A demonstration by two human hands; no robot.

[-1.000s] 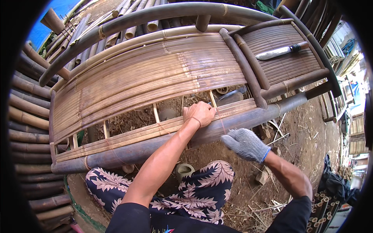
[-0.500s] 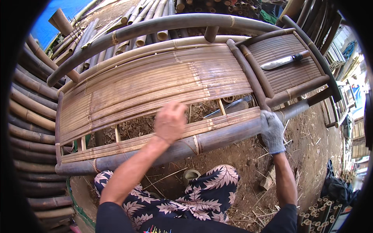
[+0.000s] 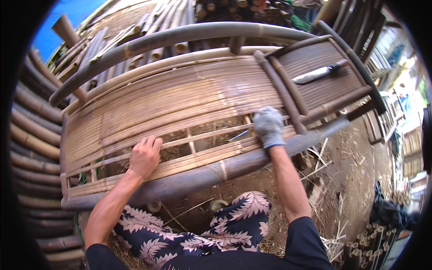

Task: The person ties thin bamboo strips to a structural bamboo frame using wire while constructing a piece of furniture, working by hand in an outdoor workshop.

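Observation:
A long bamboo bench (image 3: 171, 96) with a slatted seat lies across the view. One narrow bamboo slat (image 3: 206, 135) runs lengthwise over the gap in the seat, apart from the slats on either side. My bare left hand (image 3: 145, 157) is closed around this slat toward its left part. My right hand (image 3: 268, 127), in a grey knitted glove, is closed over the slat's right part, close to the short crossbar. The palm side of both hands is hidden. A knife (image 3: 317, 74) with a dark handle rests on the smaller slatted panel at the right.
Cross-pieces (image 3: 191, 140) span the gap, with soil below. A thick dark bamboo pole (image 3: 198, 177) forms the bench's near edge, just beyond my knees. Stacked bamboo poles (image 3: 38, 153) rise at the left. Cut bamboo (image 3: 369, 247) stands at lower right; shavings litter the ground.
A single slat now spans the gap. My left hand has moved left and slightly down onto it; my gloved right hand has moved left and up from the front pole to it.

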